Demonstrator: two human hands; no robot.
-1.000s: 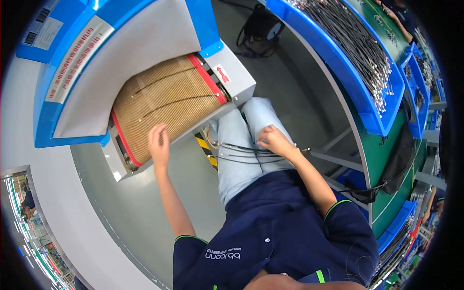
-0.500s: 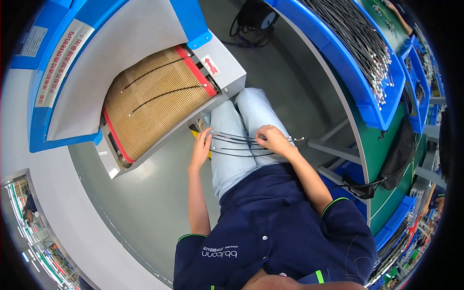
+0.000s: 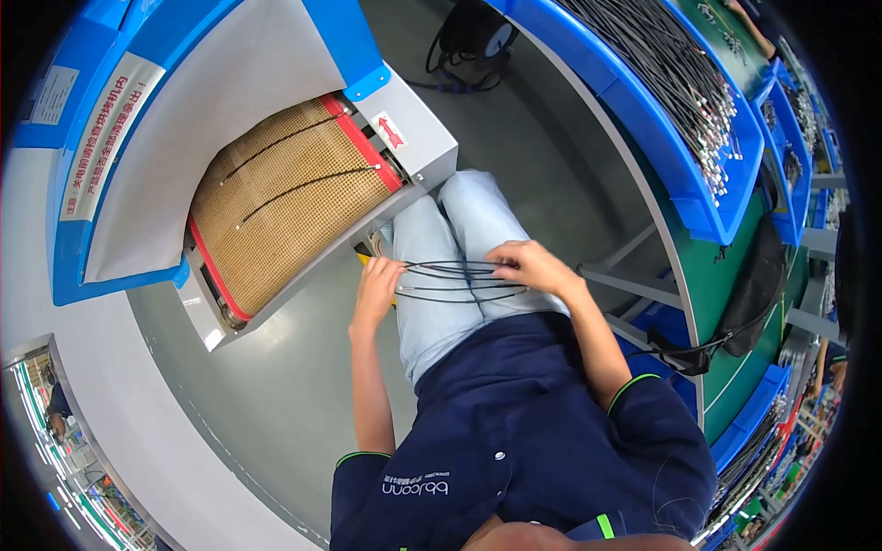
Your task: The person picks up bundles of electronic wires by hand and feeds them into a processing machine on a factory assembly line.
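Observation:
Several thin black cables (image 3: 450, 275) span the gap between my two hands above my lap. My left hand (image 3: 375, 286) has its fingers closed at the left ends of the upper cables. At the other side my right hand (image 3: 533, 267) is closed around the same cables, its thumb and fingertips pressed together. Lower down, more black cables (image 3: 441, 299) rest across the thighs of my light blue jeans (image 3: 432, 331). My fingers hide most of the ends of the held cables.
At the left stands a blue and grey conveyor machine (image 3: 404, 119), with two black cables (image 3: 299, 193) on its brown mesh belt (image 3: 303, 230). A blue bin (image 3: 684, 197) full of black cables sits on the green bench (image 3: 721, 275) at the right. A cable reel (image 3: 473, 37) is on the floor.
My left hand has closed in on the cables' left ends and turned inward. The cable ends that stuck out right of my right hand no longer show there. The view has shifted slightly.

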